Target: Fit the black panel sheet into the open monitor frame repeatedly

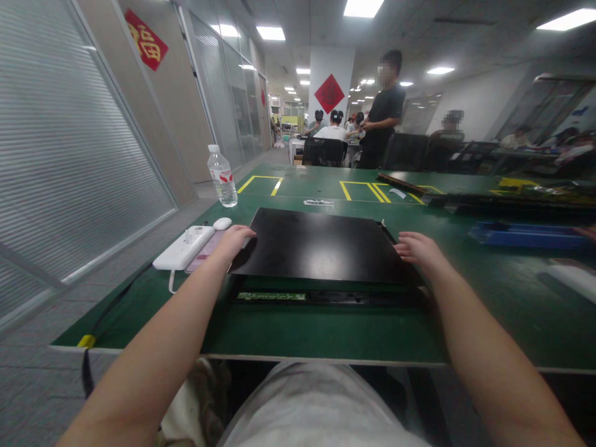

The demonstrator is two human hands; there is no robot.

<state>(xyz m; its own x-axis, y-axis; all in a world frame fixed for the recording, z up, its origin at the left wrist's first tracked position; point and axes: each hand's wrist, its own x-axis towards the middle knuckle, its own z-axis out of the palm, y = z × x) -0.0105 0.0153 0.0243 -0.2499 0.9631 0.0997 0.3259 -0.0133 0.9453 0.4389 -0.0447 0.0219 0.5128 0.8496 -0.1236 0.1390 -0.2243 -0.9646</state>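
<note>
A flat black panel (321, 245) lies tilted over a dark frame on the green table (326, 329). Below its near edge a green circuit strip (271, 297) shows. My left hand (235, 239) grips the panel's left edge, fingers curled round it. At the panel's right edge my right hand (416, 247) holds on with its fingers curled.
A white power bank (184, 248) on a pink phone, a white mouse-like object (222, 223) and a water bottle (222, 176) sit at the left. A blue tray (526, 236) is at the right. Yellow tape marks the far table. A standing person (384, 112) and seated people are behind.
</note>
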